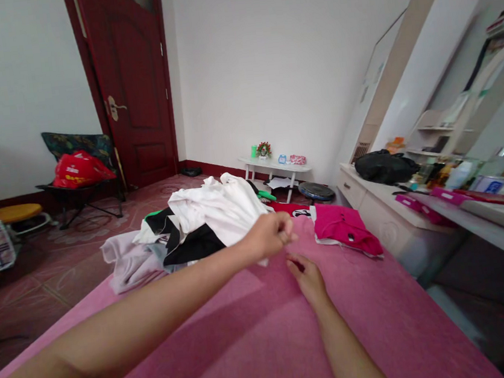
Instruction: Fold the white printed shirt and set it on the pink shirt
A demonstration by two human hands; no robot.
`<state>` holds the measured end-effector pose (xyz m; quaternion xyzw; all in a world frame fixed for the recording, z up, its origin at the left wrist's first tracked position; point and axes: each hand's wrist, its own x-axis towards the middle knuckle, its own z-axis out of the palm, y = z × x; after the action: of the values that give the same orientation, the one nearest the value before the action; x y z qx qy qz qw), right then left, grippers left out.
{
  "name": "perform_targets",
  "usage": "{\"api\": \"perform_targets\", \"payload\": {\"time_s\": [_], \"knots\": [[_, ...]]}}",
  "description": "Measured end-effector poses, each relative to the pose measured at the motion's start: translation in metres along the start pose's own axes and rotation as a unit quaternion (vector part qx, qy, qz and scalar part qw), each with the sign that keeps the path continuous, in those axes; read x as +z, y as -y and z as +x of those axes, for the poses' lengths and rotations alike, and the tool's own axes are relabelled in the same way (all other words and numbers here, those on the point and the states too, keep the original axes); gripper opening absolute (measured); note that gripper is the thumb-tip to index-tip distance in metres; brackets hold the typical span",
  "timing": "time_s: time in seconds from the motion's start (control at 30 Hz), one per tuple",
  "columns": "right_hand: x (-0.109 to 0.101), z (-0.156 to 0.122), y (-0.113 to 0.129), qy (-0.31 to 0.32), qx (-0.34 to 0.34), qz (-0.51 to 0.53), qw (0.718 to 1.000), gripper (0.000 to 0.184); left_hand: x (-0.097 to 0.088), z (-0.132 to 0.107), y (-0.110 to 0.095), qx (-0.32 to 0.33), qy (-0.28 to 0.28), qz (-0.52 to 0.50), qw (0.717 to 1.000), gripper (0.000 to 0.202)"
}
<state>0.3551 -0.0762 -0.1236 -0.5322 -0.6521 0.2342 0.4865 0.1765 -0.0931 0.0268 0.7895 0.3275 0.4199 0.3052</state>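
My left hand (pixel 270 234) reaches across the pink bed cover (pixel 232 337) and is closed in a pinch on the edge of a white garment (pixel 218 208) that lies on top of a pile of clothes. Just below and to the right of it, my right hand (pixel 308 276) rests on the pink cover with its fingers curled down against the fabric. The pile holds black (pixel 194 244), grey (pixel 126 258) and green pieces under the white one. A folded bright pink garment (pixel 345 227) lies to the right of the pile, near the bed's far edge.
A white dresser (pixel 371 199) with a black bag (pixel 383 166) and a cluttered shelf stands at the right. A low white table (pixel 274 165) is by the far wall. A dark red door (pixel 131 87), a folding chair with a red bag (pixel 79 169) and a yellow stool (pixel 15 213) are at the left.
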Motion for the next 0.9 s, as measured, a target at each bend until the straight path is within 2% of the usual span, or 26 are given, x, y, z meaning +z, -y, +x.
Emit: {"api": "perform_targets", "payload": {"time_s": [0.07,0.13,0.2,0.3,0.43,0.6,0.7,0.77,0.8,0.83,0.9], "knots": [[-0.004,0.001,0.002,-0.040,0.044,0.121,0.991,0.034,0.035,-0.040,-0.009,-0.011,0.127,-0.102,0.987,0.017],[-0.008,0.002,0.003,-0.100,0.078,0.213,0.969,0.039,0.064,-0.078,-0.019,-0.017,0.240,-0.142,0.960,0.016],[-0.009,0.002,0.004,-0.133,0.095,0.255,0.953,0.042,0.082,-0.103,-0.028,-0.033,0.314,-0.169,0.934,0.014],[-0.009,0.001,0.006,-0.105,0.098,0.235,0.961,0.044,0.092,-0.114,-0.032,-0.067,0.365,-0.188,0.909,0.012],[-0.006,-0.003,0.015,-0.035,0.072,0.170,0.982,0.048,0.085,-0.102,-0.028,-0.078,0.358,-0.177,0.913,0.016],[0.008,-0.015,0.036,0.076,0.089,0.162,0.980,0.058,0.070,-0.089,-0.024,-0.078,0.256,-0.201,0.942,0.015],[0.026,-0.022,0.052,0.120,0.095,0.155,0.976,0.071,0.067,-0.088,-0.020,-0.075,0.234,-0.180,0.953,0.012],[0.030,-0.022,0.062,0.109,0.086,0.155,0.978,0.062,0.065,-0.089,-0.019,-0.058,0.227,-0.158,0.959,0.012],[0.026,-0.020,0.066,0.083,0.091,0.166,0.978,0.054,0.063,-0.089,-0.019,-0.050,0.221,-0.151,0.962,0.012],[0.019,-0.015,0.069,0.041,0.100,0.184,0.977,0.047,0.061,-0.089,-0.020,-0.045,0.214,-0.145,0.965,0.013],[-0.010,-0.003,0.070,-0.096,0.117,0.237,0.960,0.041,0.056,-0.088,-0.021,-0.046,0.193,-0.138,0.970,0.014]]}}
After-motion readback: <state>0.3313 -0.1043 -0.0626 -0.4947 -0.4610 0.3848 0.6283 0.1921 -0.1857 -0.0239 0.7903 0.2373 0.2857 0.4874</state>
